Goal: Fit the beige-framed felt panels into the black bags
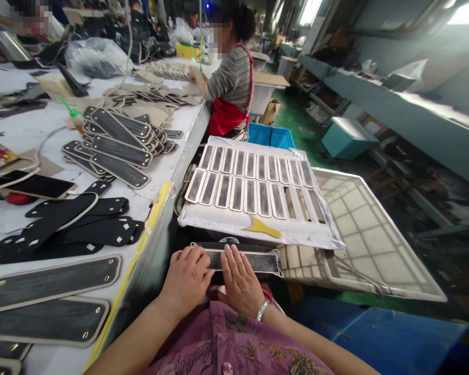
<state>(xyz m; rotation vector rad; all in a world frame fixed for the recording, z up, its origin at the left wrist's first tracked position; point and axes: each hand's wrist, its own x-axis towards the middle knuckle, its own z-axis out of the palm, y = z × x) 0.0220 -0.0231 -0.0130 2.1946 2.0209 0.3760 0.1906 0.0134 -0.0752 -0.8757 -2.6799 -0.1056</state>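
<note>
A long dark strip with a pale border (263,262) lies crosswise in front of my body. My left hand (189,273) is closed on its left end, fingers curled over the edge. My right hand (240,276) lies on the strip's middle, its fingers stretched out flat and side by side. A silver bracelet circles the right wrist. Just beyond stands a white-covered board (226,221) carrying two rows of small dark pieces with pale borders (222,191). On its near part rests a yellow flat scraper (262,227). What supports the strip is mostly hidden.
On the left table (166,200) lie stacked dark straps (121,151), black pieces (82,224) and a phone (35,183). A white crate (375,229) stands right of the board, a blue bin (271,136) behind it. A co-worker in a red apron (230,112) works at the table farther back.
</note>
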